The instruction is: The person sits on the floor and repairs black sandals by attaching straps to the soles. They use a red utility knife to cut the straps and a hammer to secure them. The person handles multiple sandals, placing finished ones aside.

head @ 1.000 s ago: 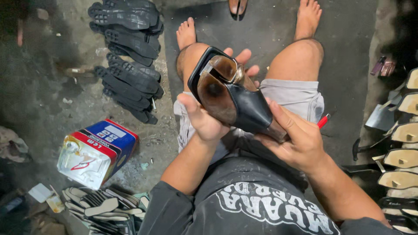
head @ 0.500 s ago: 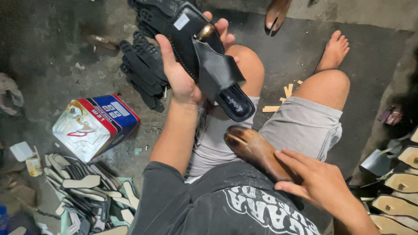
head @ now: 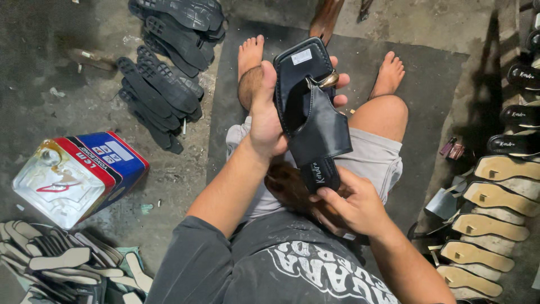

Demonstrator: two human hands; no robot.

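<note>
Dim, warm overhead light glares on the metal tin (head: 79, 177), corners dark, frame sharp throughout.

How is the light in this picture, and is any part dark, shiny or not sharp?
Head view: light falls from above onto the left hand and the black sandal, which are sharp; the metal buckle and the tin can show glare; the wooden piece in the lap under the right hand lies in shadow; the row of soles throws dark shadows; edges bend slightly.

We wear a dark grey short-sleeved T-shirt (head: 281, 264) with white lettering at six o'clock, light grey shorts (head: 377, 160) above it, and bare feet (head: 250, 53) toward twelve.
</note>
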